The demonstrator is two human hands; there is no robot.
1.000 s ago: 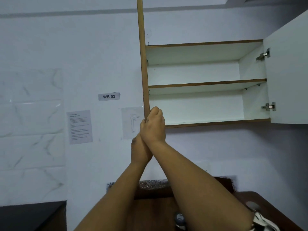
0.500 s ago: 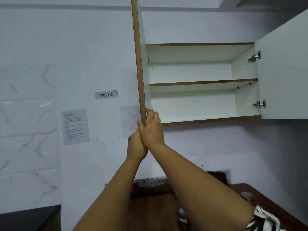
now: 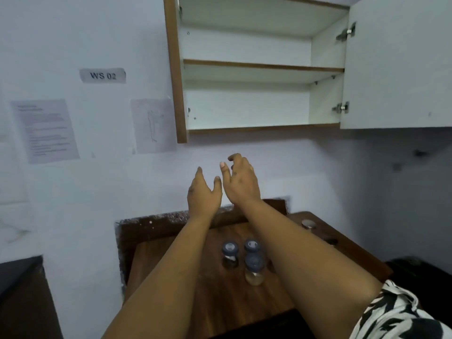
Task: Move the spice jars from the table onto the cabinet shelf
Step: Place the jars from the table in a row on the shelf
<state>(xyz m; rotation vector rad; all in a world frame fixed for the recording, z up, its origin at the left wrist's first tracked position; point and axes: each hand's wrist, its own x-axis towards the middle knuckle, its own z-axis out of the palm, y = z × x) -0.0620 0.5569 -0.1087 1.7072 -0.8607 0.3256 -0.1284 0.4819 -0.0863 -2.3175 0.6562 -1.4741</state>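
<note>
Three glass spice jars with grey-blue lids stand on the wooden table: one at the left, one behind and one in front with pale contents. My right forearm partly hides whatever stands to their right. The wall cabinet has both doors open, with a bare middle shelf and bottom shelf. My left hand and my right hand are raised in the air below the cabinet, fingers relaxed, holding nothing.
The left cabinet door stands edge-on; the right door swings out to the right. A small metal-lidded item sits at the table's far right. Papers and a "WS 02" label hang on the wall. A dark counter lies at the left.
Both hands have let go of the left cabinet door's lower edge and dropped below the cabinet. The view has tilted down, bringing the jars on the table into sight.
</note>
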